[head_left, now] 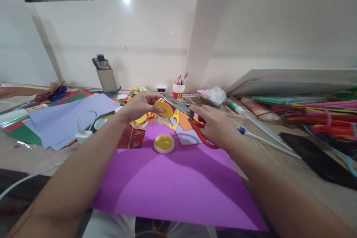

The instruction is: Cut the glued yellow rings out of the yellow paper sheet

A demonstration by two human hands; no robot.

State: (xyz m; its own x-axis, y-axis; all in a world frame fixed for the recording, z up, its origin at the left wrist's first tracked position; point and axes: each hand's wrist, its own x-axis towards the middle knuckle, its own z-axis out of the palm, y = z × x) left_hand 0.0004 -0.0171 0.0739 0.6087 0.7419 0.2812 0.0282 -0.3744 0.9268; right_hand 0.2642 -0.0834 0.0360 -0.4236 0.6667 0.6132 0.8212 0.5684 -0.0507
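My left hand (143,105) pinches a round yellow piece with a red edge (166,108), held above the purple sheet (173,186). Red-handled scissors (180,106) are in my right hand (216,122), fingers through the handles. Their blades lie at the upper edge of the yellow piece, and I cannot tell whether they touch it. Below, on the purple sheet, sits a shallow round piece (164,143) with a white rim and yellow inside. More yellow and white rings (140,121) rest on a red box (131,137) beside my left wrist.
Pale lilac sheets (69,115), a white charger plug (83,134) and a bottle (106,76) are at left. A paper cup of pens (179,89) stands at the back. At right lie a glue stick (235,106), a black phone-like slab (315,156) and pipe cleaners (329,122).
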